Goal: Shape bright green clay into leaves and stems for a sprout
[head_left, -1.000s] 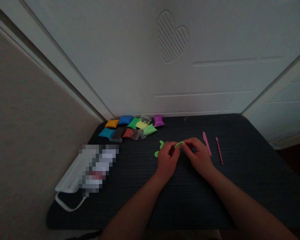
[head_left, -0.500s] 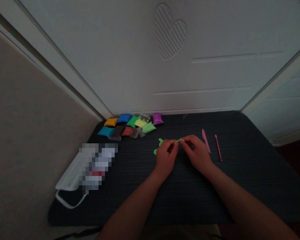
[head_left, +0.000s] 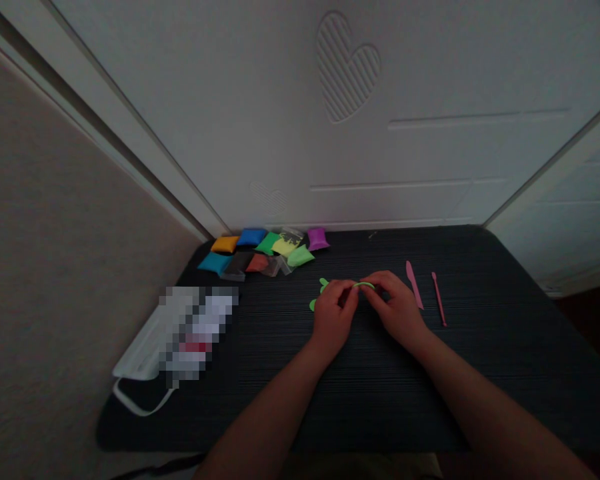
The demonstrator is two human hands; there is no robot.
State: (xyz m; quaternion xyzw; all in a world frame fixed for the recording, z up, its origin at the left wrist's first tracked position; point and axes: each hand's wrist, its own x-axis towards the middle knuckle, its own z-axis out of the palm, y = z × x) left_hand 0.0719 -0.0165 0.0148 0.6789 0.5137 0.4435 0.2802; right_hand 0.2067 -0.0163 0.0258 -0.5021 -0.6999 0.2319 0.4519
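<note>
pinching a light-green clay strip (head_left: 364, 285) from either side, the left hand (head_left: 334, 317) and the right hand (head_left: 399, 310) are close together over the dark table (head_left: 260, 387). the strip lies between the two sets of fingertips, its middle arching upward in the narrow gap. both hands are nearly closed, thumb against forefinger, with the other fingers curled in (how tightly, i cannot tell). more light-green pieces (head_left: 313, 305) peek out just beside the left hand, on its outer side. near the right hand lies a pink plastic knife (head_left: 414, 285) and, farther out, a slender pink modelling tool (head_left: 439, 300). beyond the left hand, colourful clay packets (head_left: 267, 244) sit by the white panel (head_left: 230, 100), and a white face mask (head_left: 143, 350) rests well apart on the table's left.
</note>
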